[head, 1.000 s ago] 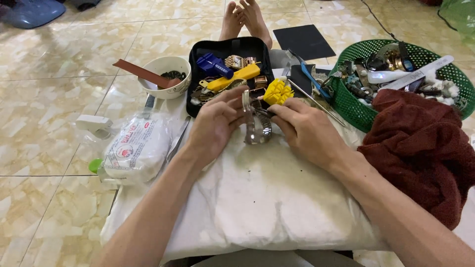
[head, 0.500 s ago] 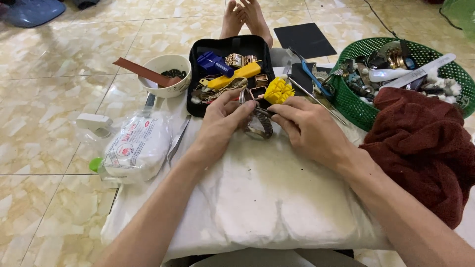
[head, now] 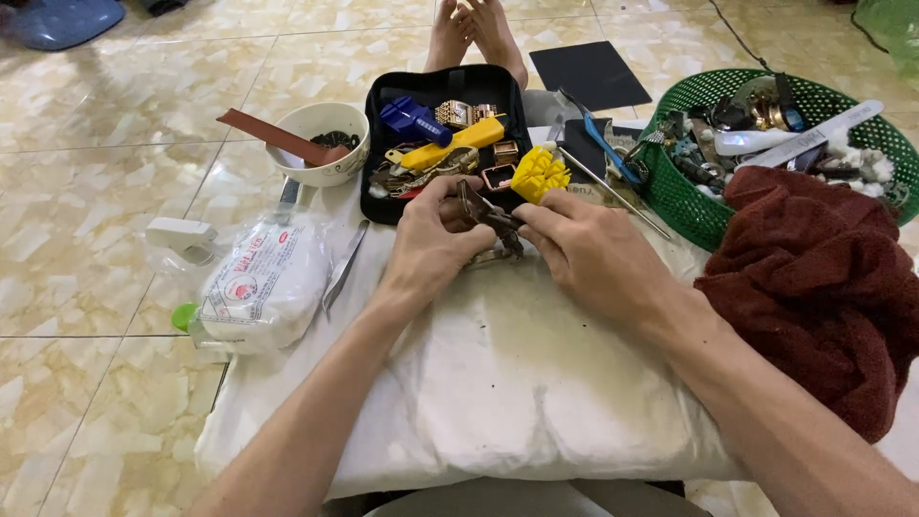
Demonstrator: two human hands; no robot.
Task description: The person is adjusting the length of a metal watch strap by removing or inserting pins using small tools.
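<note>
Just in front of the black tray on the white cushion, the left hand and right hand both pinch a metal watch with its band, fingers curled closed around it.

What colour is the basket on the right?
Green, seen clearly in the head view: the basket is green plastic mesh.

One head-worn camera looks steeply down, close over the white cushion.
</note>
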